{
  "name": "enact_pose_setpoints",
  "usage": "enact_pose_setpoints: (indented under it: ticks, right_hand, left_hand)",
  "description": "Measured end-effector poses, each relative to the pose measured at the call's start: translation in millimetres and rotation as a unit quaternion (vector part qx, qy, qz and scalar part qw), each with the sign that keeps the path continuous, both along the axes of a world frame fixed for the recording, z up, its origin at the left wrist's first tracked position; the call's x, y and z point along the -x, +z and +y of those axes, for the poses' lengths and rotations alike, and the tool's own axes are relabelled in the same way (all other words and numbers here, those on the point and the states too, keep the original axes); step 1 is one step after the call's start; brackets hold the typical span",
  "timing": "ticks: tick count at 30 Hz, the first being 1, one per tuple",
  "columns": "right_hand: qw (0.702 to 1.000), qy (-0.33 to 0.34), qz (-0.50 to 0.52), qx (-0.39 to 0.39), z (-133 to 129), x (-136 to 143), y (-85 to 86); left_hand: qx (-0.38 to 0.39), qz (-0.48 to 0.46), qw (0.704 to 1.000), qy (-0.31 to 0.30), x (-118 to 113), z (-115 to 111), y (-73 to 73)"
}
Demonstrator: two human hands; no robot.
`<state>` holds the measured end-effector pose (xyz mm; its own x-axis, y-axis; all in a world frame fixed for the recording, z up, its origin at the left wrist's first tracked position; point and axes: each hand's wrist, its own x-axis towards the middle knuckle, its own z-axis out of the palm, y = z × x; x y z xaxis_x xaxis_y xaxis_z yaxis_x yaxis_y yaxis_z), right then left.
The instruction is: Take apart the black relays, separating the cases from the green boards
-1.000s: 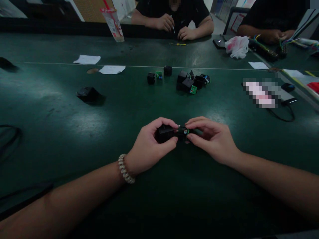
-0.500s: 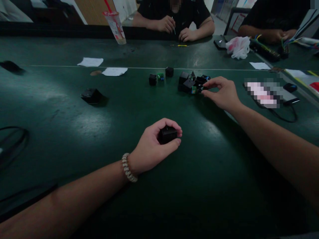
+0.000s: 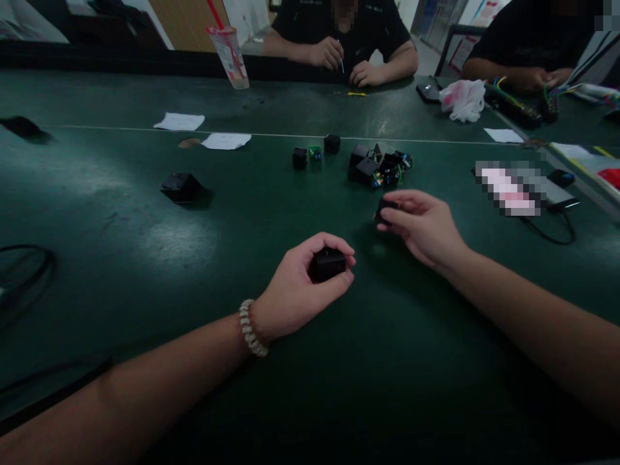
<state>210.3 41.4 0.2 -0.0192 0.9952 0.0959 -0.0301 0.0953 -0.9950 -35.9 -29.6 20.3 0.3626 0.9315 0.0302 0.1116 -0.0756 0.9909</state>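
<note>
Currently in the left hand (image 3: 303, 284): a black box (image 3: 330, 263), fingers curled round its far side and thumb laid along its near side, thumb tip and fingertips close together at the right end.
Box's look: dark and blocky, with straight edges, a faint shine and a tiny pale mark on top; the hand hides its ends.
Box's place: at the middle of the desk (image 3: 252, 206), closer to the near edge than the heap; whether it touches the surface I cannot tell.
Right hand (image 3: 426, 226): thumb and fingers pinching a small black piece (image 3: 385, 211) between them, the other fingers bent behind.
Piece's look: plain black and squarish, partly covered by the fingertips; finer detail is too dark to read.
Heap (image 3: 365, 169): black boxes with bits of green and blue circuitry, just beyond the right hand toward the far edge.
Beside the heap: two black cubes (image 3: 299, 157) with a green circuit board (image 3: 314, 153) between them.
Left part of desk: a black case (image 3: 181, 187), alone, well apart from both hands.
Far edge: a tilted cup (image 3: 230, 59) with a red straw.
</note>
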Motion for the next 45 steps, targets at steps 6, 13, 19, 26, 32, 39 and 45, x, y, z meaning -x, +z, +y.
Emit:
enact_pose_setpoints:
  ticks: [6,13,19,26,32,39,45]
  right_hand:
    - [0.975,0.088,0.14,0.149,-68,28,2.5]
    - [0.972,0.147,0.129,0.127,-68,28,-1.0]
    - [0.975,0.156,0.129,0.093,-68,26,-5.2]
    - [0.978,0.156,0.128,0.057,-68,28,-5.0]
    - [0.992,0.114,-0.037,-0.035,-53,13,1.3]
    - [0.939,-0.161,-0.277,-0.123,44,-34,-6.4]
    - [0.848,-0.253,-0.426,-0.187,92,-50,-9.6]
  left_hand:
    - [0.127,-0.136,0.981,0.047,-3,3,-0.8]
    - [0.216,-0.242,0.943,0.069,0,9,3.7]
    - [0.265,-0.263,0.925,0.072,1,11,5.8]
    - [0.259,-0.261,0.928,0.055,-2,11,9.4]
    - [0.241,-0.268,0.932,0.038,0,9,7.0]
    - [0.243,-0.274,0.93,0.026,0,10,5.7]
    - [0.235,-0.279,0.931,0.017,1,10,3.2]
